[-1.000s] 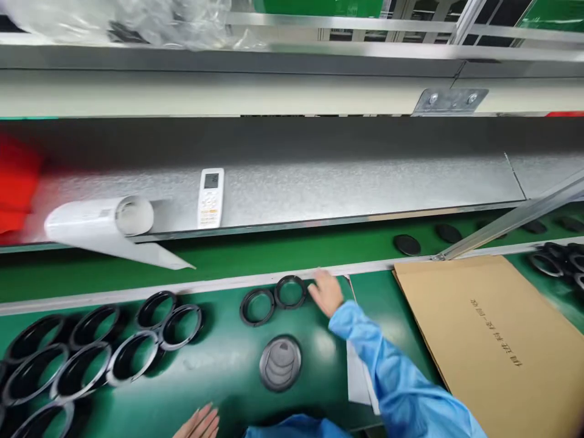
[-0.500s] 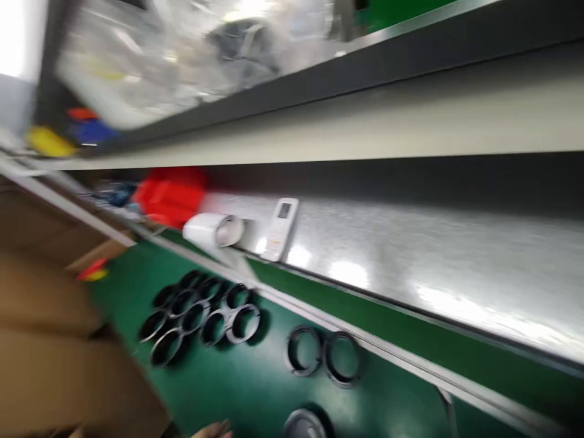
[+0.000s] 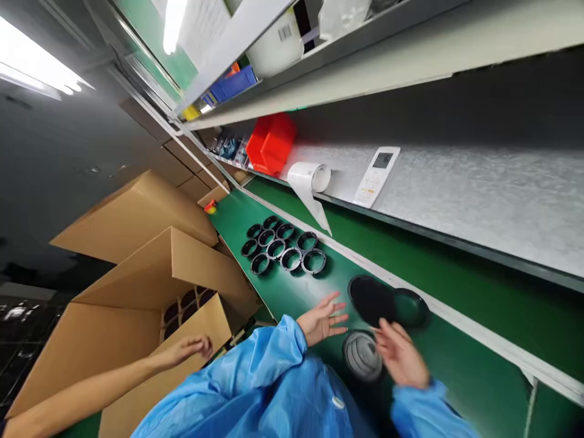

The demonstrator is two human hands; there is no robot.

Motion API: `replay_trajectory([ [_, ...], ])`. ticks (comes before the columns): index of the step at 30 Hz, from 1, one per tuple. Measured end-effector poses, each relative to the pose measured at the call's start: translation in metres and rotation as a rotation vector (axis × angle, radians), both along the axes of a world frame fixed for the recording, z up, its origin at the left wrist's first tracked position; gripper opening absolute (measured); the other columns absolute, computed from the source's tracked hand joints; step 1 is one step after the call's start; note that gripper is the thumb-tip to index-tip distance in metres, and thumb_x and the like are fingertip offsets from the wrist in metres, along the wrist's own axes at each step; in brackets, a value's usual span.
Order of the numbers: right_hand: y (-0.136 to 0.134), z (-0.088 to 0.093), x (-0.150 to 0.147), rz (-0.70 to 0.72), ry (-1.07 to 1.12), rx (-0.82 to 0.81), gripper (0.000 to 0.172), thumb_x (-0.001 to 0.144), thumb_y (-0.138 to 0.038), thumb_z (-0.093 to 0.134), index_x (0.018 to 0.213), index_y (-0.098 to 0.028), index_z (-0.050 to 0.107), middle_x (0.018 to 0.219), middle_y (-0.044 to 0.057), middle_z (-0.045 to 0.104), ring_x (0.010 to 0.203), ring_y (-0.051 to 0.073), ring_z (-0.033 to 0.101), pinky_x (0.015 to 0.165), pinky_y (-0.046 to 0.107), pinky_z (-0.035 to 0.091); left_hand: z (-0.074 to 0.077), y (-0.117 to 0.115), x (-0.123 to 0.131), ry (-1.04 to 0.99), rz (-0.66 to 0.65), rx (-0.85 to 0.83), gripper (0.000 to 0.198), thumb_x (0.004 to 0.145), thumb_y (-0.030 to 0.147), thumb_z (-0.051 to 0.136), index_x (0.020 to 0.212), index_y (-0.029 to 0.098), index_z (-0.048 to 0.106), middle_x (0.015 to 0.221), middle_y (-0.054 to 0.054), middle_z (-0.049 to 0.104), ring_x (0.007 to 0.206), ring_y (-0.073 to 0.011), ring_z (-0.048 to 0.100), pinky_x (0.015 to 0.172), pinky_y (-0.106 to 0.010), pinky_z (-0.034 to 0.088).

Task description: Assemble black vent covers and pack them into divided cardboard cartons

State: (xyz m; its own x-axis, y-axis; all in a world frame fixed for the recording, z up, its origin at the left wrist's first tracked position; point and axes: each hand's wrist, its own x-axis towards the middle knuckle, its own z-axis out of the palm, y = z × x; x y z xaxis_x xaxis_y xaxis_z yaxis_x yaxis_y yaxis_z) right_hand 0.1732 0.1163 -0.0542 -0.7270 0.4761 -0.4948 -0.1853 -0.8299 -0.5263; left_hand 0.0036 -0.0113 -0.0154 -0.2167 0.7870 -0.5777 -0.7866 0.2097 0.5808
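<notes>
My left hand (image 3: 323, 319) is held above the green bench with its fingers spread, and nothing is in it. My right hand (image 3: 401, 356), slightly blurred, has its fingers bent together at the lower edge of a black disc (image 3: 367, 295). Whatever lies between those fingertips is too small to make out. The black disc partly overlaps a black ring (image 3: 417, 307) on the bench. Between my hands, close to my body, sits a grey round part (image 3: 362, 358) with stepped circles. Farther left, several black rings (image 3: 291, 260) stand grouped on the bench (image 3: 283, 298).
Another person's hand (image 3: 191, 350) reaches in over an open cardboard box (image 3: 123, 322). On the metal shelf (image 3: 479, 201) are a white remote control (image 3: 376, 177), a roll of white labels (image 3: 314, 179) and a red bin (image 3: 272, 143). A white rail (image 3: 483, 340) runs along the bench.
The view has swung so that both hands and the boxes show. Where two open rings lay apart, a black disc now overlaps one ring. Another person's arm has appeared.
</notes>
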Motion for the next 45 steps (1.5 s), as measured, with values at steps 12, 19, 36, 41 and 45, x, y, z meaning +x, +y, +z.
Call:
replay_trajectory([
  [12, -0.094, 0.046, -0.021, 0.346, -0.353, 1.102, 0.049, 0.091, -0.066, 0.051, 0.084, -0.02, 0.068, 0.079, 0.007, 0.067, 0.07, 0.018, 0.062, 0.065, 0.032, 0.053, 0.008, -0.091, 0.001, -0.336, 0.092, 0.34, 0.1, 0.072, 0.089, 0.041, 0.14, 0.016, 0.053, 0.146, -0.018, 0.052, 0.143, -0.0391, 0.036, 0.116, -0.061, 0.022],
  [19, -0.107, 0.048, -0.028, 0.24, -0.409, 1.7, 0.037, 0.1, -0.045, 0.043, 0.125, -0.034, 0.068, 0.127, 0.009, 0.054, 0.116, 0.027, 0.048, 0.1, 0.049, 0.046, 0.015, -0.109, 0.017, -0.425, 0.133, 0.406, 0.086, 0.076, 0.08, 0.051, 0.147, 0.031, 0.044, 0.154, -0.01, 0.045, 0.144, -0.034, 0.036, 0.118, -0.059, 0.023],
  [36, -0.15, 0.032, 0.044, 0.094, -0.549, 1.543, 0.037, 0.101, -0.041, 0.043, 0.13, -0.035, 0.064, 0.127, 0.007, 0.057, 0.12, 0.026, 0.047, 0.106, 0.048, 0.041, 0.05, -0.114, 0.061, -0.405, 0.078, -0.083, 0.065, 0.085, 0.077, 0.044, 0.133, 0.036, 0.059, 0.126, -0.005, 0.07, 0.117, -0.0323, 0.063, 0.096, -0.054, 0.052],
  [41, -0.148, 0.031, 0.044, 0.147, -0.55, 1.517, 0.039, 0.102, -0.045, 0.038, 0.12, -0.032, 0.07, 0.129, 0.008, 0.054, 0.124, 0.028, 0.043, 0.107, 0.051, 0.039, 0.051, -0.117, 0.067, -0.354, 0.018, -0.025, 0.071, 0.083, 0.075, 0.049, 0.14, 0.033, 0.053, 0.128, -0.009, 0.068, 0.121, -0.0337, 0.061, 0.098, -0.056, 0.049],
  [45, -0.141, 0.038, 0.035, 0.183, -0.508, 1.449, 0.047, 0.102, -0.048, 0.032, 0.105, -0.029, 0.074, 0.128, 0.008, 0.055, 0.124, 0.028, 0.042, 0.108, 0.051, 0.038, 0.031, -0.123, 0.065, -0.395, -0.096, 0.253, 0.089, 0.076, 0.081, 0.05, 0.151, 0.035, 0.036, 0.145, -0.014, 0.054, 0.133, -0.0379, 0.05, 0.109, -0.065, 0.034],
])
